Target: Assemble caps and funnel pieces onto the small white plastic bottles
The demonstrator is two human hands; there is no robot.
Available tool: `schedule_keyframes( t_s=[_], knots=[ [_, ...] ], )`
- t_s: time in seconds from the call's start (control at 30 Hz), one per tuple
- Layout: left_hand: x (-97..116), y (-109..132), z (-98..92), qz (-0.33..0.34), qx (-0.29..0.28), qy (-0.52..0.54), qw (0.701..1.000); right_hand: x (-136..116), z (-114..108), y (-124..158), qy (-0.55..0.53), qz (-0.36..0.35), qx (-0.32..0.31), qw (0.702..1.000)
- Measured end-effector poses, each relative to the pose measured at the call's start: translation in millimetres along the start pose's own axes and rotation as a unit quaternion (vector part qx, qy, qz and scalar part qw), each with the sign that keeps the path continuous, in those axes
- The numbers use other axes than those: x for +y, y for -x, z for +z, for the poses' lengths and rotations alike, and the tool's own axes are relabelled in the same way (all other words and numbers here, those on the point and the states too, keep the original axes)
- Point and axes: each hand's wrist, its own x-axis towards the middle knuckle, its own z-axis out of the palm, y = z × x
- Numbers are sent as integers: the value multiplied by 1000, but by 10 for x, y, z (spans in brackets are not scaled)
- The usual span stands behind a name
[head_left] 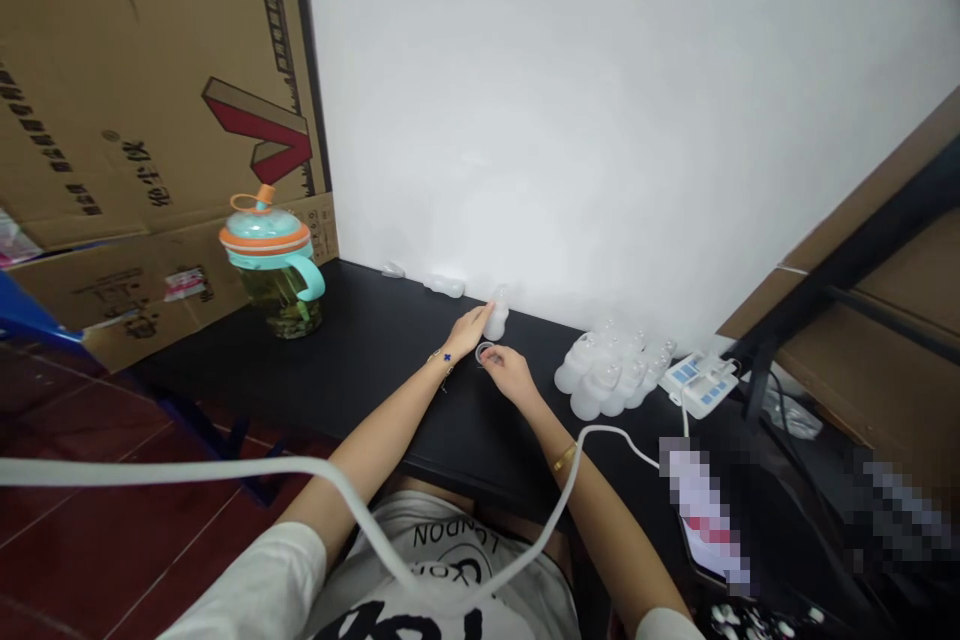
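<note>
A small milky-white bottle [496, 319] with a rounded clear top stands upright on the black table [360, 360], close to the wall. My left hand [471, 328] is against its left side, fingers closed on it and partly hidden. Just in front of the bottle, my right hand [510, 372] pinches a small clear ring-shaped piece [481, 351] between thumb and fingers. Right of my hands, a cluster of several similar pale bottles [611, 375] with clear domed tops stands close together.
Small clear pieces [444, 286] lie along the wall. A jug [277, 285] with an orange-rimmed lid stands left, beside large cardboard boxes [150, 120]. At right are a white power strip [701, 383] and a phone [705, 520]. A white cable [300, 466] crosses in front of my arms.
</note>
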Motion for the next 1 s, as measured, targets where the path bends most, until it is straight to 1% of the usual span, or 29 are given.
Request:
schedule_keyframes(
  t_s=[0.1, 0.2, 0.33, 0.47, 0.6, 0.7, 0.83, 0.87, 0.93, 1.0],
  knots=[
    [16, 35, 87, -4, -49, 4, 999, 40, 39, 27, -12, -13, 26, 1000],
    [18, 67, 158, -1, -85, 12, 996, 70, 43, 21, -22, -15, 52, 998],
    [37, 123, 225, 21, -132, 27, 991, 103, 15, 10, -47, -10, 60, 997],
    [81, 180, 259, 78, -158, 17, 984, 126, 11, 12, -73, 4, 73, 995],
    [123, 218, 266, 99, -159, 24, 982, 133, 37, 12, -87, 30, 82, 992],
    [150, 221, 242, 106, -133, 36, 985, 140, 58, 8, -122, 45, 95, 987],
    [155, 135, 124, 104, -50, -4, 993, 172, 66, 11, -185, 85, 114, 972],
    [143, 90, 79, 93, -27, -20, 995, 183, 62, 16, -200, 93, 117, 968],
    [99, -25, -23, 47, 22, -62, 997, 203, 50, 26, -227, 104, 124, 960],
    [38, -162, -132, 1, 58, -117, 991, 217, 37, 37, -247, 113, 132, 953]
  ],
)
